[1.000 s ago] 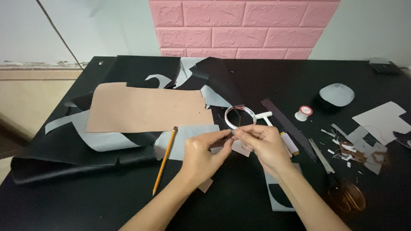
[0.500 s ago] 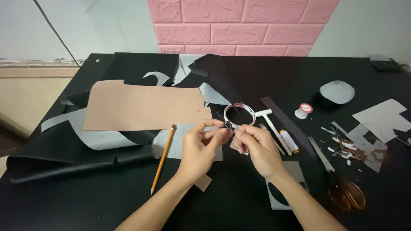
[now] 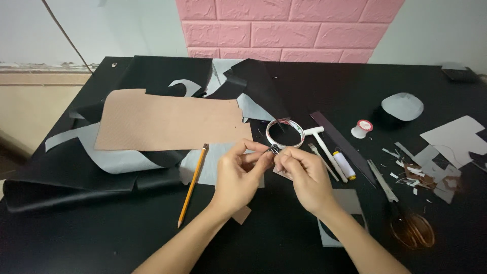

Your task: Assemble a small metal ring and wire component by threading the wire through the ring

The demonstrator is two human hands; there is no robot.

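At frame centre I pinch a small dark clip (image 3: pixel 274 150) between left hand (image 3: pixel 238 175) and right hand (image 3: pixel 304 175) fingertips, mid-fitting; next, I judge, needs steady fine alignment.

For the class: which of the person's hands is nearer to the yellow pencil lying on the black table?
Left. The left hand sits just right of the yellow pencil, apart from it. The right hand is farther right, beyond the left hand, fingertips meeting it.

two bare forearms, no sleeves, left hand (image 3: pixel 242 175) and right hand (image 3: pixel 304 175) ringless, ungloved
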